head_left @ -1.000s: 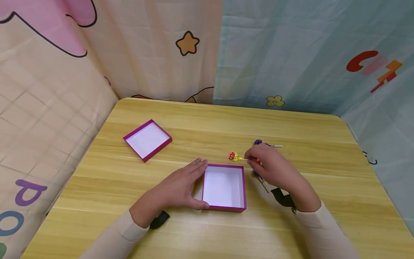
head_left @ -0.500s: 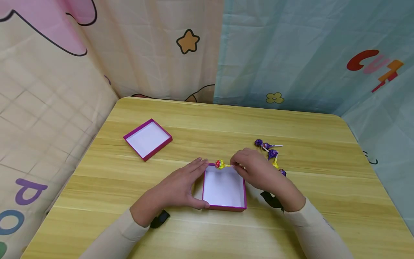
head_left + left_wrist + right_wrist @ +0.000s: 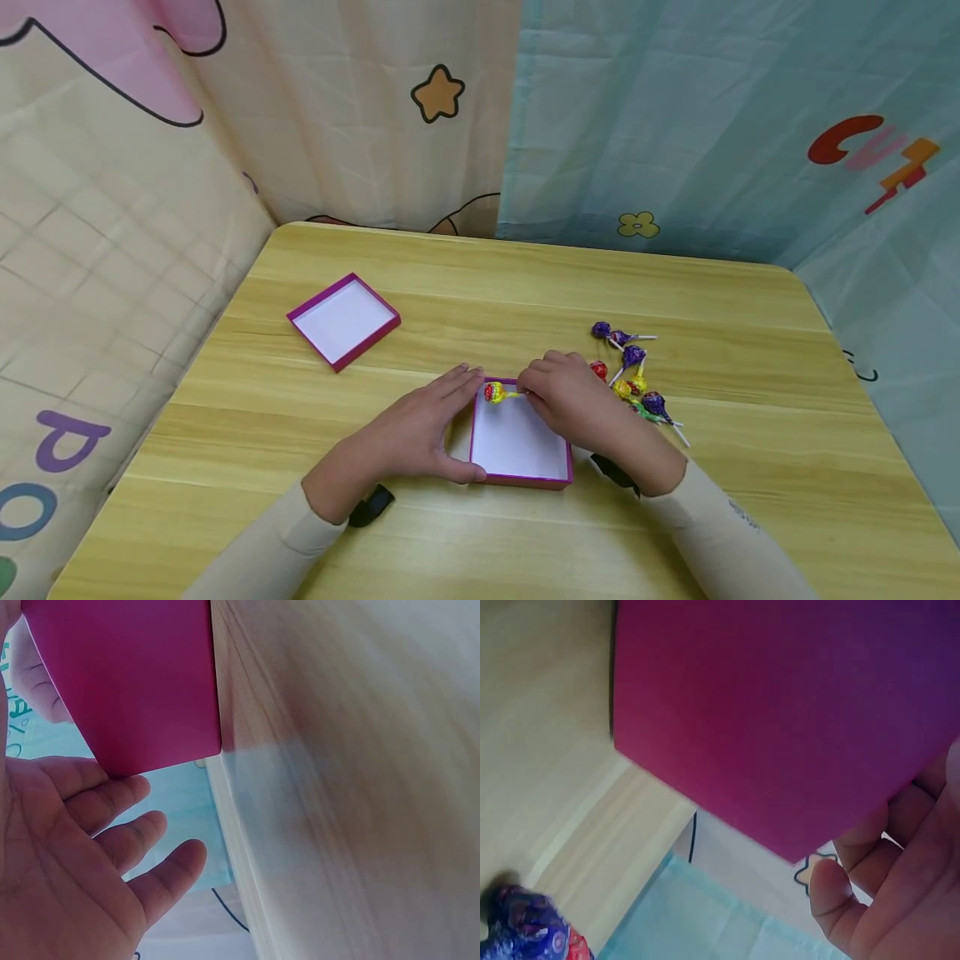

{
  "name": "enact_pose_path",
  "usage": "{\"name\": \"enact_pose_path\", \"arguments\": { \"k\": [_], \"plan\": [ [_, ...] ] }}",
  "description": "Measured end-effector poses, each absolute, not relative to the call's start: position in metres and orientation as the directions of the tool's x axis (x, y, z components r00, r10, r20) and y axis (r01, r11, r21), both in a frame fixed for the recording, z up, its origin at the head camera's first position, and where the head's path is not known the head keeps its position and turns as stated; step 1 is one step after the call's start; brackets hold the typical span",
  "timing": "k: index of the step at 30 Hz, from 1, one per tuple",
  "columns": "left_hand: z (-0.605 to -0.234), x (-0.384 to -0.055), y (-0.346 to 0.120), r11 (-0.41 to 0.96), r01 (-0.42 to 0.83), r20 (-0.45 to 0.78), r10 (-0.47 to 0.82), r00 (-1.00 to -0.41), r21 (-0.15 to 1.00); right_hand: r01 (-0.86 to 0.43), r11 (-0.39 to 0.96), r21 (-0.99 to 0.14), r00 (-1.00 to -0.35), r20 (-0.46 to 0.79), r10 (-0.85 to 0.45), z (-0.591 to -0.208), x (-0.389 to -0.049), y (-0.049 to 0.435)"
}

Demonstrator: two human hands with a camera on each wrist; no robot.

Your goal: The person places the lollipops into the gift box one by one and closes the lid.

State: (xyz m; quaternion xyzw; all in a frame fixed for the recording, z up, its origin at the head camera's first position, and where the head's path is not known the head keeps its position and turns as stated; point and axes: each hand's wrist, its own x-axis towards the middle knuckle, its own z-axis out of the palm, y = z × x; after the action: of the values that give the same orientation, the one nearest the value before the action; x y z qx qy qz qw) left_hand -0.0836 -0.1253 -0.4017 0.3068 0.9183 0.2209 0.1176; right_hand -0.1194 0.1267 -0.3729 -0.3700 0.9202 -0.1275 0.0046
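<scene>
Wooden table (image 3: 465, 542), yellow lollipop (image 3: 494, 392) pinched in right hand (image 3: 576, 400), just beside left hand (image 3: 416, 429) gripping open pink box (image 3: 525, 482)

Your left hand (image 3: 408, 433) spans the left side of the box (image 3: 525, 482), fingertips at its far corner and thumb at its near one. Your right hand (image 3: 577, 402) pinches a yellow-and-red lollipop (image 3: 494, 392) by the stick — its head is at the box's far left corner. Loose lollipops (image 3: 633, 357) in purple, red, yellow and green lie to the right — and a white-lined lid (image 3: 343, 323) rests on the table (image 3: 465, 550), well apart, beyond your left hand.
</scene>
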Motion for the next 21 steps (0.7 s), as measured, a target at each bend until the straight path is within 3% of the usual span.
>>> {"name": "enact_pose_path", "arguments": {
  "k": [8,21],
  "plan": [
    [-0.402,-0.083,-0.125,0.716,0.513,-0.080,0.615,-0.785,0.475,-0.714,0.689,-0.121,-0.699,0.082,-0.710,-0.379,-0.113,0.117],
    [-0.402,-0.084,-0.125,0.712,0.514,-0.082,0.619,-0.781,0.478,-0.702,0.712,-0.032,-0.710,0.108,-0.695,-0.385,-0.109,0.109]
  ]
}}
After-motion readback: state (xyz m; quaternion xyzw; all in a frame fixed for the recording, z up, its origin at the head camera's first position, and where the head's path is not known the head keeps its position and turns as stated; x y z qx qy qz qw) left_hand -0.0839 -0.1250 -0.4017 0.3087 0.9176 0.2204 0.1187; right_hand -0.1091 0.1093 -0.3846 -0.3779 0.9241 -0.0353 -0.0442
